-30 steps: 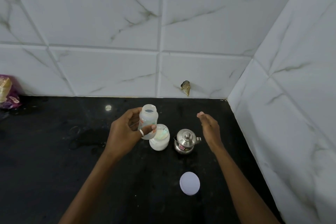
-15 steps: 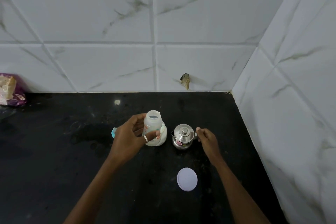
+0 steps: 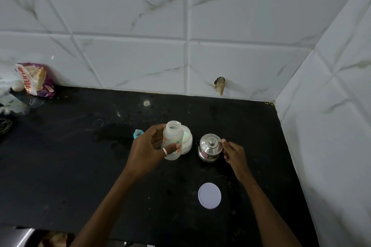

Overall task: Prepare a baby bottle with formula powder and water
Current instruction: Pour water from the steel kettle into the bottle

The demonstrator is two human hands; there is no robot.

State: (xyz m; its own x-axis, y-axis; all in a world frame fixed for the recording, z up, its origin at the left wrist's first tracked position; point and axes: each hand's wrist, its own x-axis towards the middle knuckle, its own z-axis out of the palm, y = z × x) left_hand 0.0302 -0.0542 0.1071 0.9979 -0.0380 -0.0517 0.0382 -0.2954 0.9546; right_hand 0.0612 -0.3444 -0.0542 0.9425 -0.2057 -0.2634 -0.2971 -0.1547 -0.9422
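My left hand [image 3: 149, 149] holds a translucent baby bottle [image 3: 172, 138] upright, its mouth uncovered, just above the black counter [image 3: 80, 166]. Right behind the bottle stands an open white jar [image 3: 187, 142] of powder, partly hidden by it. To the right sits a small steel pot [image 3: 209, 147] with its lid on. My right hand [image 3: 232, 151] curls its fingers round the pot's handle on its right side. A blue bottle teat [image 3: 138, 133] peeks out behind my left hand.
A round white lid [image 3: 209, 195] lies flat on the counter near the front. A purple snack packet [image 3: 35, 79] and clear plastic items [image 3: 10, 98] sit at the far left by the wall. Tiled walls close the back and the right side [image 3: 331, 126].
My right hand came down from the air and closed on the steel pot's handle. My left hand lowered the bottle in front of the white jar.
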